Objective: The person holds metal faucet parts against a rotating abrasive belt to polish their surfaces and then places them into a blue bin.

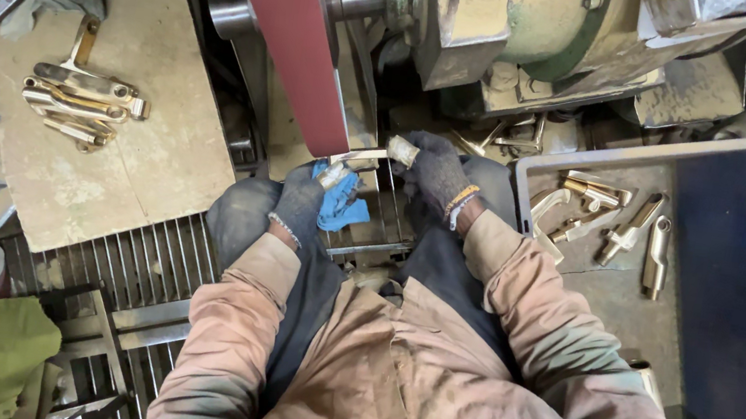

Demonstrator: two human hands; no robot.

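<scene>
Nearest the camera sat the person's own lap and dusty pink sleeves, and just beyond them the two gloved hands met under the belt. The left hand (301,201) was closed round one end of a curved metal handle (363,157), with a blue cloth (341,207) bunched against its palm; the right hand (435,172) gripped the other end, which looked wrapped in pale tape. The handle lay between the two hands, its middle pressed against the lower edge of the red sanding belt (294,43). To the right stood a blue plastic crate (723,278), open-topped, with a handful of brass-coloured handle pieces (627,234) lying loose in its far corner; its near end was cut off by the frame, and how many pieces overlapped there was hard to tell. On the left a flat board (130,137) carried a small pile of finished metal handles (82,101), stacked across one another. Farther off, the grinder's motor housing (516,25) was only partly in view, and more metal parts beneath it were too shadowed to make out.
</scene>
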